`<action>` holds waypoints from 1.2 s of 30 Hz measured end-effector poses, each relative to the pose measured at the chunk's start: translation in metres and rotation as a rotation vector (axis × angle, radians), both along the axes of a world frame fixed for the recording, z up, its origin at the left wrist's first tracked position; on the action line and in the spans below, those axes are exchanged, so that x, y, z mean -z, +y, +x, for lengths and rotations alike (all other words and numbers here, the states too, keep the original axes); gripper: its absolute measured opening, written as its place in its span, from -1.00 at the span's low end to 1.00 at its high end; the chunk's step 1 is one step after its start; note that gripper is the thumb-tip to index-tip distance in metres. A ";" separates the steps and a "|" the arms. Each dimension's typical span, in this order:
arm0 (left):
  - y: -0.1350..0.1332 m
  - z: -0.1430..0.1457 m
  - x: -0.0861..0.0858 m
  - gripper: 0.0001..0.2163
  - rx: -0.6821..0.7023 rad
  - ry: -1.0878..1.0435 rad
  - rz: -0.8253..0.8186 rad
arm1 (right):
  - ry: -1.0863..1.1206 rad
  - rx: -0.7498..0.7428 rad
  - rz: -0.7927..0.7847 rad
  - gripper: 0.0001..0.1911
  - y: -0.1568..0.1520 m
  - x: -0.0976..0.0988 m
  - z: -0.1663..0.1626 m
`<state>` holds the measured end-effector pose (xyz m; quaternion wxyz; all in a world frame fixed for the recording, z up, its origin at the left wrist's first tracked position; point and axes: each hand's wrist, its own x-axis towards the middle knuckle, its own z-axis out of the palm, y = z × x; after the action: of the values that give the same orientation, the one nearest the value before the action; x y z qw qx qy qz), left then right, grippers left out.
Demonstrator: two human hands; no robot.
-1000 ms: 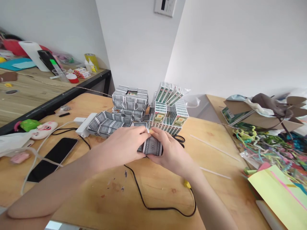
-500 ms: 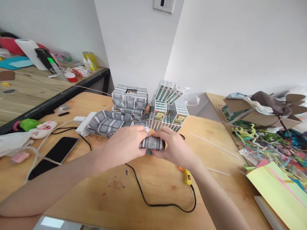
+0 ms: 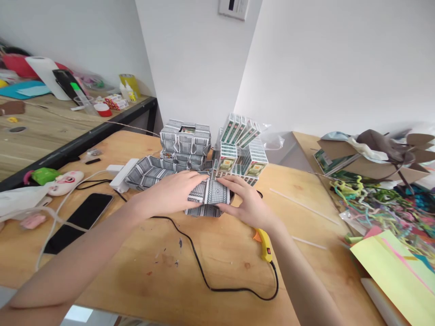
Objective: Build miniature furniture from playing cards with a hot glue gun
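Between my hands is a curved piece of bent playing cards (image 3: pixel 218 192) with grey patterned backs. My left hand (image 3: pixel 173 194) grips its left side, fingers along the top and thumb low on the front. On the right end, the fingers and thumb of my right hand (image 3: pixel 249 204) close around the edge. Just beyond my left hand lies a tray-like shape of bent cards (image 3: pixel 146 170), partly covered by that hand. Behind it stands a taller built-up block of cards (image 3: pixel 185 140). Several green-and-white card boxes (image 3: pixel 234 149) are stacked behind my right hand.
A yellow glue gun (image 3: pixel 265 246) lies by my right forearm, its black cord (image 3: pixel 200 267) looping across the wooden table. To the left are a phone (image 3: pixel 79 222) and a white power strip (image 3: pixel 124 176). Colourful pipe cleaners (image 3: pixel 384 203) and paper sheets (image 3: pixel 394 271) crowd the right side.
The card piece has turned so more of its patterned face shows. My hands have spread from the pinch at its top to grips on both sides.
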<state>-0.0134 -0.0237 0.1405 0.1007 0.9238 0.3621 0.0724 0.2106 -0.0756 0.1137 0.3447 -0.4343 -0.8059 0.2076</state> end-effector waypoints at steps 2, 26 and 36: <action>0.001 -0.001 -0.001 -0.51 0.010 -0.043 -0.006 | 0.065 0.016 0.022 -0.49 0.001 0.003 -0.001; 0.027 -0.005 0.043 -0.80 -0.138 -0.639 -0.337 | 0.416 0.401 -0.241 -0.60 0.027 0.065 -0.021; 0.017 -0.005 0.032 -0.74 -0.128 -0.334 -0.046 | 0.363 0.367 -0.226 -0.65 0.024 0.061 -0.020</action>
<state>-0.0185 -0.0070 0.1083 0.1758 0.8714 0.4000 0.2230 0.1911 -0.0512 0.0531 0.4646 -0.5645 -0.6106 0.3044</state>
